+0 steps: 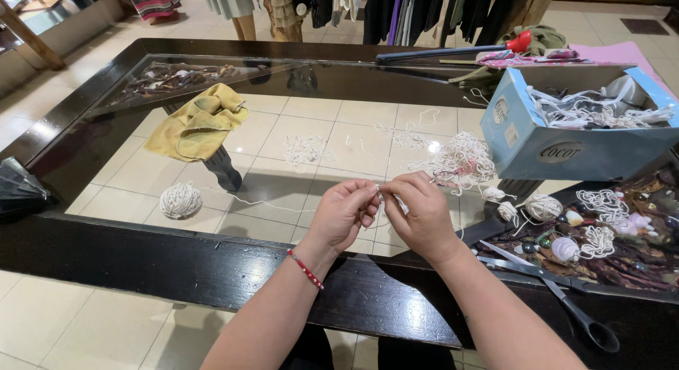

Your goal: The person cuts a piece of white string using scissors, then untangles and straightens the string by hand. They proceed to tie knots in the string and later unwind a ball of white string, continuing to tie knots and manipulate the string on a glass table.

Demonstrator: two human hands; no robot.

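Worktop (pixel 212 271) of dark wood with a glass pane fills the view, the tiled floor showing through the glass. At its far right stands a blue cardboard box (pixel 566 140) stuffed with white cord. A crumpled yellow cloth (pixel 201 122) lies on the glass at the far left. A loose heap of white string (pixel 460 160) sits near the middle, just beyond the hands, and a ball of white string (pixel 180 200) rests to the left, its strand trailing toward the hands. Black-handled scissors (pixel 559 296) lie on the wooden frame at the right, near smaller string balls and beads. The left hand (pixel 343 214), a red beaded bracelet (pixel 305 269) on its wrist, and the right hand (pixel 423 211) meet above the glass, fingertips pinched together on a small piece of white string (pixel 380 194) held between them.
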